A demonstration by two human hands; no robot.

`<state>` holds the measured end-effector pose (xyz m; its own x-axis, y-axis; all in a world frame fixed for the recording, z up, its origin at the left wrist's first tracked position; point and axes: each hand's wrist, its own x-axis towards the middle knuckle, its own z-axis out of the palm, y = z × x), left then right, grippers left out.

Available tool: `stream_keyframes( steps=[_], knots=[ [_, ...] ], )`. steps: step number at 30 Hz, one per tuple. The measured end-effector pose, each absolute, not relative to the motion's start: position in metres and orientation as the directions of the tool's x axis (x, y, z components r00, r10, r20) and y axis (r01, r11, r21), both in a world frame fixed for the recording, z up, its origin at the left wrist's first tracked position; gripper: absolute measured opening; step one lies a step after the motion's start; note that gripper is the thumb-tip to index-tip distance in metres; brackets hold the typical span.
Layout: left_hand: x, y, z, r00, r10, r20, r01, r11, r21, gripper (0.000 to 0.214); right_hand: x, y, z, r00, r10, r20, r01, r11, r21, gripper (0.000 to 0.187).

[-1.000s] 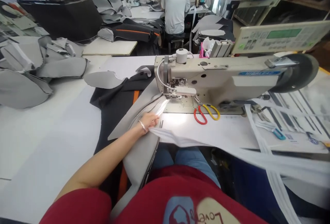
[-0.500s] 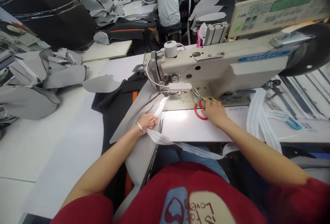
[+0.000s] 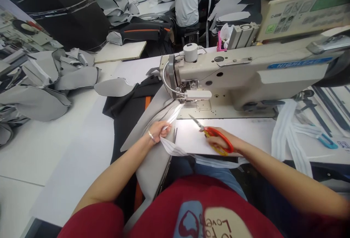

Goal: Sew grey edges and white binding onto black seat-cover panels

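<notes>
My left hand (image 3: pixel 160 131) is closed on a white striped strip (image 3: pixel 175 116), which runs from under the sewing machine's (image 3: pixel 207 73) presser foot through my fingers. Beyond my grip the strip droops across the table's front edge toward my right side. Grey fabric (image 3: pixel 150 121) lies beneath my left hand and reaches to the needle area. My right hand (image 3: pixel 222 141) grips a pair of scissors (image 3: pixel 213 134) with red and yellow handles. Their blades point up and left toward the strip, apart from it. The handles hide some of my right fingers.
Black fabric with an orange stripe (image 3: pixel 125 110) lies left of the grey fabric. Grey cut pieces (image 3: pixel 46 103) are heaped at the far left. A loop of white strip (image 3: pixel 283 132) and a blue clip-like thing (image 3: pixel 328 141) are at the right. A person (image 3: pixel 187 0) sits ahead.
My right hand has lifted the scissors off the machine bed and brought them nearer, blades now aimed left. My left hand still holds the strip. The view has shifted slightly.
</notes>
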<state>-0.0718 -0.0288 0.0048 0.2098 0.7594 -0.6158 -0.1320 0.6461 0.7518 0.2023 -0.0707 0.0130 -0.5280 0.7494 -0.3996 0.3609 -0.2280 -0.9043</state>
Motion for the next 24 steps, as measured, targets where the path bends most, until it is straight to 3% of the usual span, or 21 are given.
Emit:
stream_keyframes(
  steps=[2,4,8,14,18,21,24],
  knots=[
    [-0.073,-0.028,0.004,0.209,0.762,-0.613,-0.156,0.644,0.749,0.012,0.182,-0.073,0.015,-0.650,0.618,-0.441,0.198,-0.423,-0.884,0.043],
    [-0.073,-0.028,0.005,0.215,0.765,-0.606,-0.172,0.641,0.748,0.013,0.164,-0.069,0.016,-0.719,0.506,-0.476,0.166,-0.541,-0.825,0.046],
    [-0.073,-0.027,0.006,0.233,0.778,-0.584,-0.185,0.625,0.759,0.011,0.139,-0.052,0.018,-0.747,0.430,-0.506,0.233,-0.544,-0.806,0.041],
    [-0.074,-0.021,0.004,0.217,0.821,-0.527,-0.138,0.561,0.817,0.011,0.116,-0.045,0.014,-0.627,0.679,-0.383,0.328,-0.215,-0.920,0.025],
    [-0.073,-0.030,0.012,0.312,0.816,-0.486,0.043,0.499,0.866,0.019,0.131,-0.058,0.007,-0.576,0.790,-0.211,0.447,0.088,-0.890,0.013],
    [-0.062,-0.045,0.019,0.502,0.814,-0.294,0.260,0.183,0.948,0.022,0.161,-0.071,0.003,-0.440,0.871,-0.218,0.649,0.141,-0.747,0.018],
    [-0.035,-0.051,0.017,0.677,0.709,-0.198,0.431,-0.165,0.887,0.019,0.184,-0.085,0.000,-0.176,0.958,-0.228,0.829,0.020,-0.559,0.032]
  ],
)
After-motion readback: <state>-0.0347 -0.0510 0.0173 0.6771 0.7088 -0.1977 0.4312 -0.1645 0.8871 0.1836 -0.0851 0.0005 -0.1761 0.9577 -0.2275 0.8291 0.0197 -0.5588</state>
